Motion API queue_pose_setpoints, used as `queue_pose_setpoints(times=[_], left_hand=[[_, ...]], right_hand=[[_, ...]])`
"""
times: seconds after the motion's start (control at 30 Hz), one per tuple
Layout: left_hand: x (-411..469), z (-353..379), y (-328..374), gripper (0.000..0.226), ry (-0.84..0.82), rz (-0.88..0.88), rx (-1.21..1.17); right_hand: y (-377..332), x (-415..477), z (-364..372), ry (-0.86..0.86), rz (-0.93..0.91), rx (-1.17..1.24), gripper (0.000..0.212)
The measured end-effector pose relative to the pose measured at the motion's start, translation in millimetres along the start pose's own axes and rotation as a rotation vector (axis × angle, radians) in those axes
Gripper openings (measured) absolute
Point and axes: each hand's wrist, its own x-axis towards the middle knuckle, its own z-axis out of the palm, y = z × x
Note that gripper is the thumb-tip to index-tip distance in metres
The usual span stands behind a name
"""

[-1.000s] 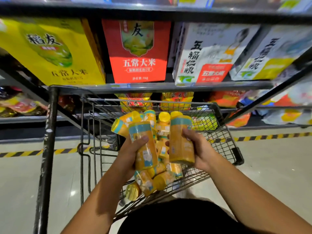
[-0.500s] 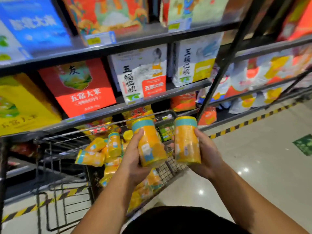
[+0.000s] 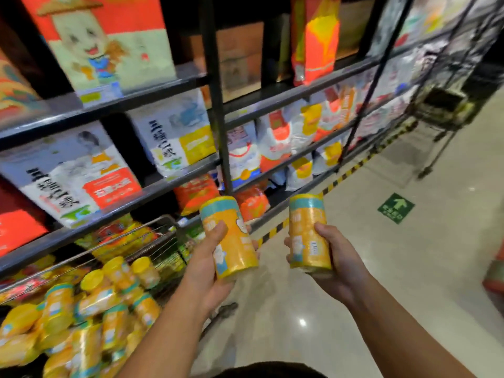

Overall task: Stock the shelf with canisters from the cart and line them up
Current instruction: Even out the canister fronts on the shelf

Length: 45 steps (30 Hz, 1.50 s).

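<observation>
My left hand [image 3: 210,266] grips a yellow canister with a teal band [image 3: 231,236], tilted a little to the left, in front of the shelving. My right hand [image 3: 338,263] grips a second yellow canister [image 3: 308,230], held upright over the floor. Both canisters are clear of the wire cart [image 3: 136,241], which stands at the lower left with several more yellow canisters [image 3: 90,309] heaped in it. The dark metal shelf unit [image 3: 286,94] runs from left to right behind my hands.
Bags and boxes of rice fill the shelves; one bay [image 3: 240,58] in the upper middle is mostly dark with an orange bag [image 3: 313,42] beside it. A black upright post [image 3: 215,91] divides the bays. Another trolley [image 3: 441,110] stands far right. The glossy floor bears a green arrow sign [image 3: 395,207].
My view has swung to the right and up along the shelving. Both hands have carried their canisters out of the cart to the right; the cart now sits at the lower left.
</observation>
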Motion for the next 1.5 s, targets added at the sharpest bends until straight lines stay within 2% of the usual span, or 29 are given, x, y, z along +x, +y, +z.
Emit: queue_pose_setpoints(times=[0.07, 0.13, 0.2, 0.3, 0.5, 0.63, 0.77, 0.9, 1.0, 1.1, 1.2, 1.37, 1.5], left_hand=[[13, 25, -11, 0.091, -0.047, -0.012, 0.040], [26, 43, -17, 0.079, -0.086, -0.008, 0.087], [39, 61, -20, 0.088, -0.094, 0.000, 0.134], [61, 82, -23, 0.103, -0.097, -0.017, 0.169], [135, 123, -24, 0.098, -0.141, -0.091, 0.146], [204, 165, -22, 0.104, -0.204, -0.132, 0.163], [270, 205, -15, 0.096, -0.274, -0.179, 0.197], [337, 235, -6, 0.073, -0.341, -0.204, 0.275], [375, 258, -3, 0.068, -0.352, -0.200, 0.335], [405, 281, -5, 0.070, -0.365, -0.224, 0.352], [435, 310, -8, 0.086, -0.372, -0.243, 0.385], [494, 365, -20, 0.084, -0.367, -0.165, 0.429], [537, 415, -33, 0.095, -0.315, -0.095, 0.428]], right_hand=[[-20, -2, -12, 0.006, -0.041, -0.047, 0.059], [-38, -1, -23, -0.011, -0.081, -0.088, 0.078], [-54, 3, -34, -0.055, -0.131, -0.133, 0.090], [-74, 12, -47, -0.075, -0.191, -0.161, 0.083], [-115, 45, -67, -0.016, -0.227, -0.156, 0.081], [-162, 80, -78, 0.040, -0.267, -0.213, 0.079], [-212, 118, -83, 0.107, -0.311, -0.206, 0.078], [-251, 160, -95, 0.189, -0.355, -0.186, 0.082], [-268, 184, -107, 0.228, -0.375, -0.119, 0.080], [-283, 204, -118, 0.248, -0.376, -0.060, 0.069], [-309, 226, -138, 0.272, -0.377, -0.045, 0.059], [-369, 266, -184, 0.272, -0.388, -0.045, 0.075], [-431, 301, -220, 0.246, -0.383, -0.036, 0.080]])
